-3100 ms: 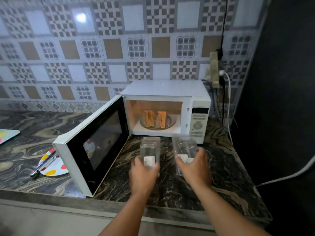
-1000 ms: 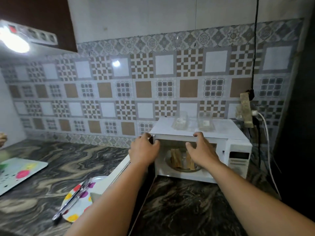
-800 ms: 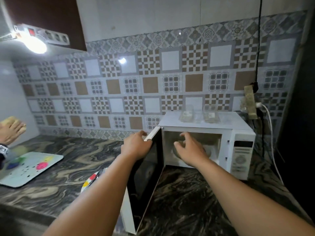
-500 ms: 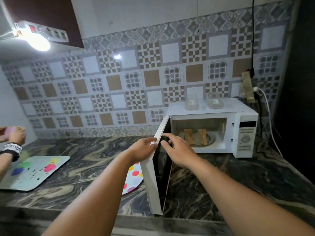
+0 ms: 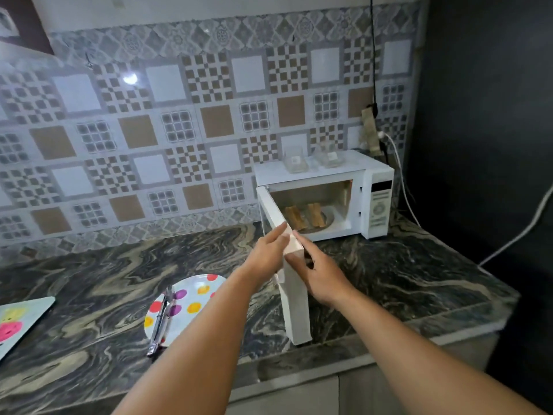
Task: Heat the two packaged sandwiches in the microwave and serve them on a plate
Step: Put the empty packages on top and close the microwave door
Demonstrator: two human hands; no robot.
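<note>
The white microwave (image 5: pixel 369 175) stands at the back right of the counter with its door (image 5: pixel 294 298) swung out toward me, edge-on. Two sandwiches (image 5: pixel 305 217) stand upright on the glass turntable inside. Two clear empty sandwich packages (image 5: pixel 311 158) lie on the microwave's top. My left hand (image 5: pixel 266 254) rests flat against the door's left face near its top corner. My right hand (image 5: pixel 321 271) touches the door's right face, fingers apart. A polka-dot plate (image 5: pixel 194 292) lies on the counter left of the door, with metal tongs (image 5: pixel 161 320) across it.
A pale mat with coloured blobs (image 5: pixel 18 322) lies at the left counter edge. A power strip and white cables (image 5: pixel 389 151) hang behind the microwave on the right. A dark wall (image 5: pixel 484 145) closes the right side. The marbled counter (image 5: pixel 404 274) ends close in front.
The two empty packages went from my hands onto the microwave top. Both hands then came down to the door's edge, and the door has swung further toward me. My view has shifted left.
</note>
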